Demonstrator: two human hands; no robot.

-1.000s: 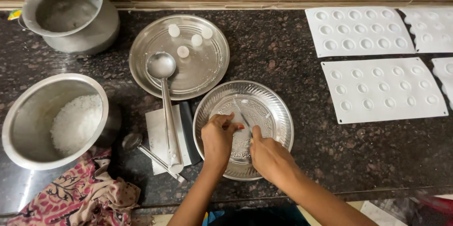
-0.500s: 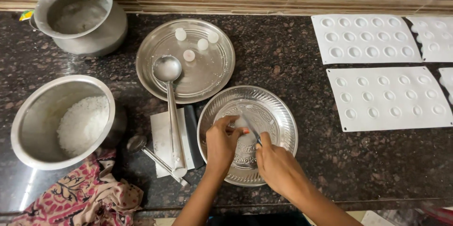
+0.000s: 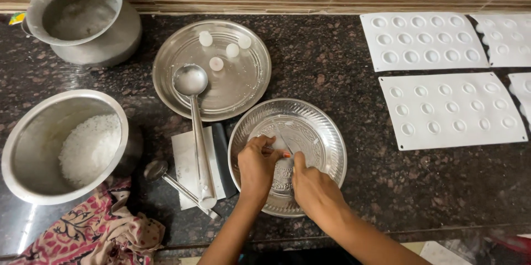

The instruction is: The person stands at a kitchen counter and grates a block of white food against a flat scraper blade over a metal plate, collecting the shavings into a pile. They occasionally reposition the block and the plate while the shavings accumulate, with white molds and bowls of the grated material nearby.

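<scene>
Both hands slid a bit up the ribbed steel plate (image 3: pixel 323 132); left hand (image 3: pixel 257 168) & right hand (image 3: pixel 312 187) pinch sth small, white trays (image 3: pixel 442 126) on the right.

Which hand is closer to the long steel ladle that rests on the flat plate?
The left hand. It is over the left part of the ribbed steel plate, just right of the ladle handle. The right hand is further right, over the same plate.

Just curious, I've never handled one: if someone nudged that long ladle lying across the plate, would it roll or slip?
The ladle would probably slide easily: smooth metal resting on a smooth steel plate. Its round bowl likely lets it rock sideways. It looks stiff, and heavier at the bowl end.
</scene>
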